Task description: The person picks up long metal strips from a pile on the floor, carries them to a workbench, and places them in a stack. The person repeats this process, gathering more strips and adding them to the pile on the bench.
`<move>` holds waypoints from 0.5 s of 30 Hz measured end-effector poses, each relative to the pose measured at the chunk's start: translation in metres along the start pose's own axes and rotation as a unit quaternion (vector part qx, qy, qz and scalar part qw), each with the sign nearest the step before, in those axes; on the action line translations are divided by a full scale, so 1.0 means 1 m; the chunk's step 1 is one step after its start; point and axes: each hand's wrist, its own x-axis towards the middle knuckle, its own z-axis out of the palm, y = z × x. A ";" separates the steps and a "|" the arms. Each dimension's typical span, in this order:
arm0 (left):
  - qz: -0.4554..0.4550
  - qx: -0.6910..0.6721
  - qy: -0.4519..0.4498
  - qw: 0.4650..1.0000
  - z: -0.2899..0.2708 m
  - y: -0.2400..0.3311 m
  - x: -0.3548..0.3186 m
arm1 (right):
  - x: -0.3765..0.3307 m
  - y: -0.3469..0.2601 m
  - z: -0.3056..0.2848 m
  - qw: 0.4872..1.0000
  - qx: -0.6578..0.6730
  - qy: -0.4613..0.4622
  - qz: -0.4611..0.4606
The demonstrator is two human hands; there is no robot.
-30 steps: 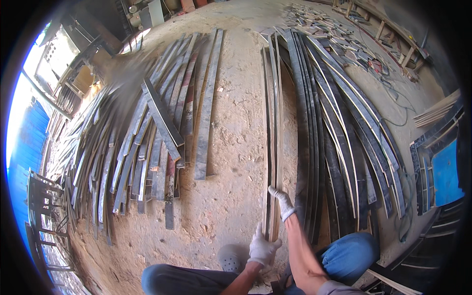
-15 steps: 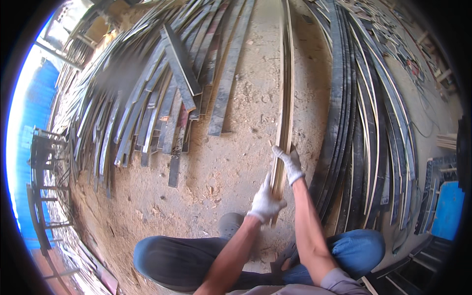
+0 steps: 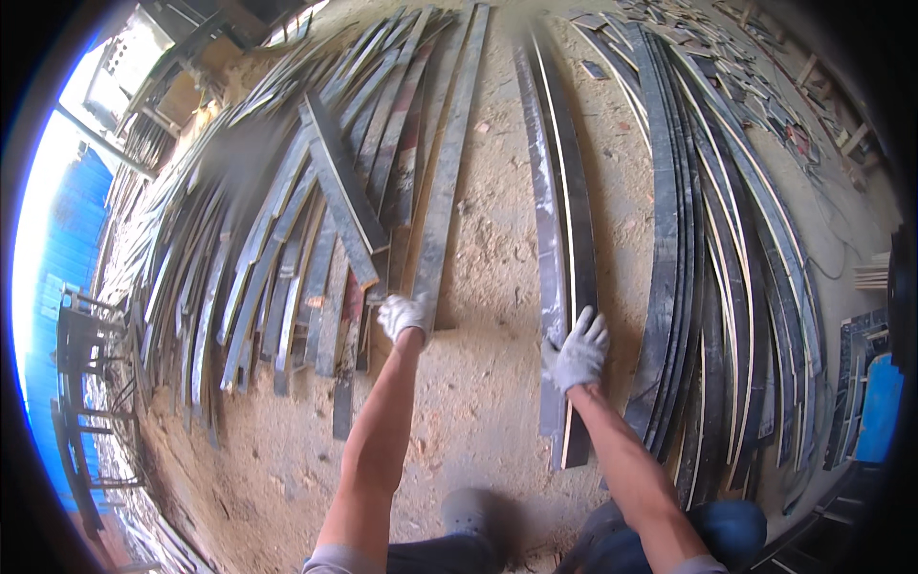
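Observation:
Two long dark plywood strips (image 3: 547,230) with pale cut edges lie side by side on the dusty floor in front of me. My right hand (image 3: 579,350), in a whitish work glove, rests across their near part. Its fingers point forward, slightly apart, and its thumb lies over the left strip. Farther left, my gloved left hand (image 3: 404,318) is at the near end of a long grey plank (image 3: 449,182). Its fingers are apart; whether they touch the plank cannot be made out. Both arms are stretched forward.
A wide heap of loose dark strips (image 3: 277,220) spreads at the left, with a short board (image 3: 339,177) lying across it. Stacked long strips (image 3: 666,239) run along the right side. Sawdust and chips litter the floor. Dark metal racks (image 3: 81,344) stand at the far left.
The pair of strips, earlier gripped on edge by both hands, now lies flat on the floor. My left hand has moved left to the grey plank. The view has tilted and my legs have shifted.

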 end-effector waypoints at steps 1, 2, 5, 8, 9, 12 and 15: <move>-0.062 -0.015 0.030 0.998 0.000 0.008 0.008 | -0.002 0.006 0.004 1.000 0.006 -0.017 0.009; -0.081 -0.006 0.092 0.993 0.008 -0.008 0.034 | -0.008 0.003 0.006 1.000 0.026 0.004 -0.015; -0.255 -0.468 0.037 0.846 0.008 0.040 0.035 | -0.012 0.016 0.017 0.999 0.021 0.029 -0.020; -0.280 -0.674 0.049 0.682 0.031 0.030 0.064 | -0.013 0.009 0.017 0.999 0.028 0.022 -0.033; -0.261 -0.721 0.006 0.642 0.037 0.028 0.072 | -0.014 0.008 0.018 0.999 0.031 0.019 -0.039; -0.167 -0.777 -0.099 0.598 0.067 0.007 0.080 | -0.019 0.002 0.011 0.998 0.047 0.008 -0.045; -0.126 -0.706 -0.226 0.659 0.096 0.050 0.034 | -0.016 0.009 0.015 0.998 0.034 0.013 -0.043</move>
